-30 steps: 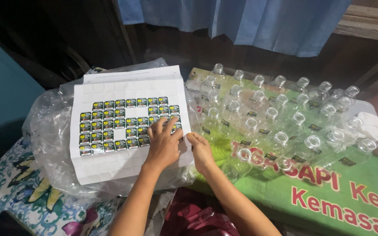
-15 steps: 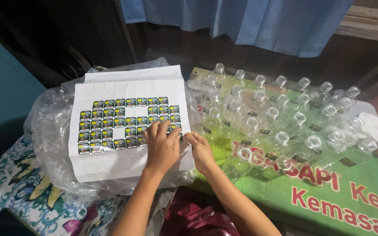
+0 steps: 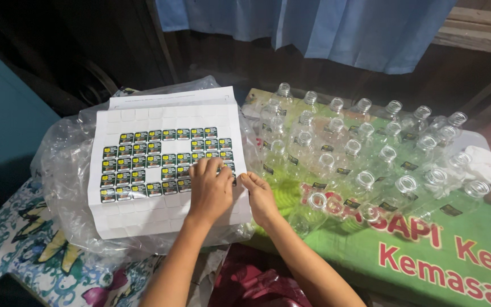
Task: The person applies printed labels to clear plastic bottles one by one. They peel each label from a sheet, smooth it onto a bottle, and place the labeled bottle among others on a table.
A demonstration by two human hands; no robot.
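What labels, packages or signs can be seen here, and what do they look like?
Sticker sheet: white, on the clear plastic bag at left, under both hands.
Stickers: small dark squares with yellow and green, in rows.
Bottle labels: the same dark squares, on the clear bottles at right.
Banner: green, red and white lettering, under the bottles.

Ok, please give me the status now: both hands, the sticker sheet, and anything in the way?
Left hand fingers on sticker sheet, at its right stickers. Right hand pressing sheet's right edge. Clear bottles stand close to the right, not touching.
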